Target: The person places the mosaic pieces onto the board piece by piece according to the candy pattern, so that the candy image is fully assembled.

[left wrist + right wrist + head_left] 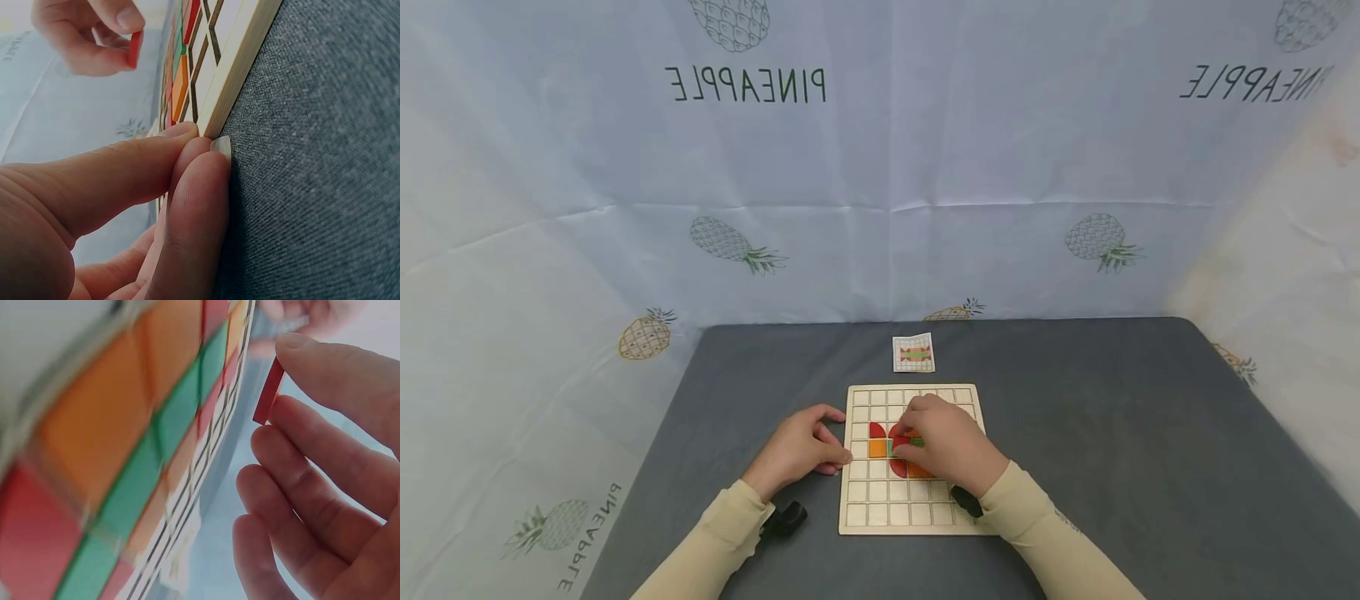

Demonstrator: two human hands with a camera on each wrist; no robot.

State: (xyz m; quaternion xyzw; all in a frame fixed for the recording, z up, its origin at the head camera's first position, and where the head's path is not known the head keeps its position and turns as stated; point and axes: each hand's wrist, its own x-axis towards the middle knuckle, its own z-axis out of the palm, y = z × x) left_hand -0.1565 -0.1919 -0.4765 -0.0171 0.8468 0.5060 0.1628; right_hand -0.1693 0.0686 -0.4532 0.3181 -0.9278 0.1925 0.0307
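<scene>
A wooden grid board lies on the dark table. My left hand grips the board's left edge between thumb and fingertips, the thumb on top. Over the middle of the board, my right hand pinches a small red tile between thumb and forefinger, held on edge and apart from the surface. Coloured tiles sit in the grid: a red quarter-round piece, an orange square just below it, and green tiles in a row between orange and red ones. The right hand covers part of this pattern in the head view.
A small printed card with a coloured grid pattern lies behind the board. The grey tabletop stretches to the right. Pineapple-print cloth hangs behind and at both sides. A black wrist device sits by the left cuff.
</scene>
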